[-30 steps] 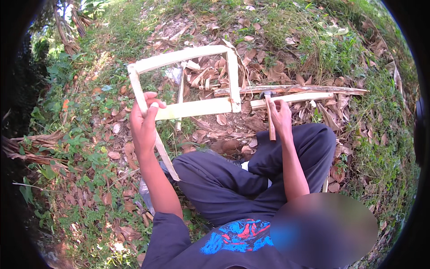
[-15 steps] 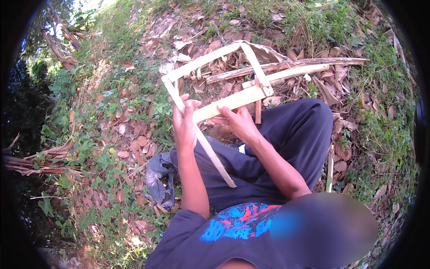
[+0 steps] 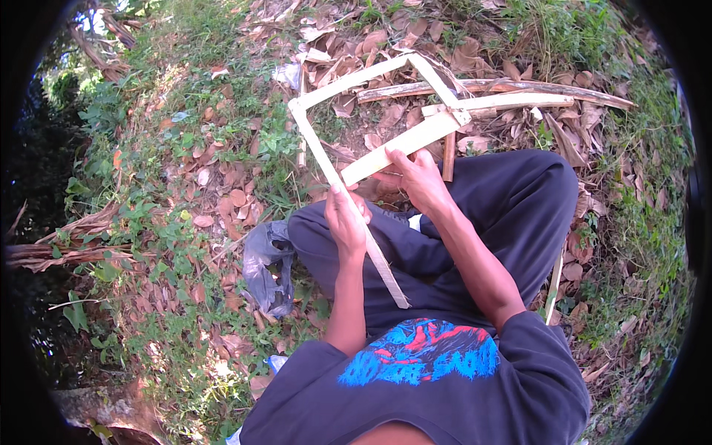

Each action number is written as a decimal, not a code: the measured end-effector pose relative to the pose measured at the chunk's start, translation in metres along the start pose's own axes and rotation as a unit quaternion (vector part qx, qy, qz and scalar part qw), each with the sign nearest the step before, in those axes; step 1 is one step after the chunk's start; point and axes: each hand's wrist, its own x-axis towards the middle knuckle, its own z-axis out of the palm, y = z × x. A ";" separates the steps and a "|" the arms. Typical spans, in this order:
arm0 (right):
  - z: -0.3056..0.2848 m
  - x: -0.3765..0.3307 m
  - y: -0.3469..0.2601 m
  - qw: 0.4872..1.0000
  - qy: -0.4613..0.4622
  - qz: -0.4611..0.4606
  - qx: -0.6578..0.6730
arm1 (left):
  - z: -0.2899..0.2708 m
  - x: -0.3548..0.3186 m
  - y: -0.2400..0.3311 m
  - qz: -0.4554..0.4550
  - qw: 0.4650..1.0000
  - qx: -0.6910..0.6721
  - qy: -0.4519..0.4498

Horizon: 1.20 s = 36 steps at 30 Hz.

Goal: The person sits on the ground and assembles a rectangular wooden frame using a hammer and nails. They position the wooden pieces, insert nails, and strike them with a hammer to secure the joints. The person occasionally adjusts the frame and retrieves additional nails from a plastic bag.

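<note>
A four-sided frame of pale wooden strips is held tilted above my lap. My left hand [image 3: 347, 220] is closed around its long strip [image 3: 382, 263], whose lower end reaches over my legs. With thumb on top and fingers beneath, my right hand [image 3: 417, 180] pinches the wide slat [image 3: 404, 146]. The slat's left end meets or nearly meets the long strip just above my left hand; I cannot tell whether they are fastened. Its right end joins a short strip [image 3: 433, 81] at a corner. The far strip [image 3: 354, 81] closes the frame at the back.
Beyond the frame, a rough split stick [image 3: 549, 89] and a pale wooden piece [image 3: 512, 101] lie on dry leaves. A brown stick [image 3: 449, 156] stands out below the slat's corner. Beside my left knee sits a dark plastic bag [image 3: 268, 271]. Another thin strip [image 3: 554, 289] lies right of my legs.
My left hand has slid down the long strip, away from the slat's end, and closed round it. The view has shifted, and the frame appears farther right and up.
</note>
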 end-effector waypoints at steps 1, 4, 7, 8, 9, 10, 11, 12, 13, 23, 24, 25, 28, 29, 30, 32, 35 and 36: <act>-0.003 0.001 -0.003 1.000 -0.002 0.004 -0.010 | -0.002 0.001 0.000 -0.004 1.000 -0.008 0.001; -0.005 0.003 -0.012 1.000 -0.009 0.010 -0.019 | -0.003 0.008 0.002 -0.007 1.000 -0.027 0.004; -0.012 0.005 -0.014 0.994 -0.051 0.001 0.098 | 0.004 0.012 0.001 -0.013 0.999 -0.039 0.003; -0.013 0.005 -0.013 0.992 -0.058 0.000 0.112 | 0.006 0.014 0.002 -0.015 0.999 -0.041 0.001; -0.014 0.006 -0.011 0.990 -0.065 -0.002 0.127 | 0.007 0.015 0.001 -0.018 0.999 -0.043 0.000; -0.016 0.006 -0.009 0.987 -0.072 -0.003 0.142 | 0.006 0.015 0.000 -0.014 0.999 -0.044 -0.004; -0.016 0.007 -0.007 0.985 -0.075 -0.006 0.156 | 0.004 0.015 -0.001 -0.010 0.999 -0.046 -0.010; -0.016 0.008 -0.005 0.982 -0.077 -0.010 0.170 | 0.004 0.014 -0.002 -0.007 0.999 -0.048 -0.016; -0.017 0.009 -0.002 0.980 -0.079 -0.014 0.184 | 0.005 0.015 -0.003 -0.008 0.999 -0.045 -0.016; -0.025 0.013 0.006 0.971 -0.095 0.014 0.219 | 0.006 0.018 0.001 -0.027 0.997 -0.056 -0.055; -0.026 0.014 0.007 0.970 -0.095 0.020 0.222 | 0.007 0.019 0.002 -0.026 0.996 -0.055 -0.060; -0.028 0.017 0.008 0.969 -0.110 0.020 0.221 | 0.009 0.021 0.004 -0.013 0.996 -0.064 -0.057; -0.034 0.017 0.015 0.964 -0.129 0.029 0.230 | 0.014 0.021 0.017 0.005 0.996 -0.069 -0.055; -0.034 0.017 0.016 0.958 -0.141 0.025 0.249 | 0.013 0.024 0.021 0.007 0.996 -0.062 -0.071; -0.032 0.015 0.016 0.954 -0.137 0.027 0.264 | 0.011 0.025 0.024 0.008 0.995 -0.055 -0.088; -0.029 0.011 0.018 0.945 -0.136 0.036 0.296 | 0.010 0.022 0.028 0.006 0.995 -0.040 -0.093; -0.033 0.017 0.015 0.924 -0.191 0.025 0.332 | 0.017 0.024 0.041 0.022 0.994 -0.034 -0.103; -0.034 0.014 0.015 0.922 -0.193 0.019 0.336 | 0.019 0.021 0.043 0.036 0.993 -0.031 -0.110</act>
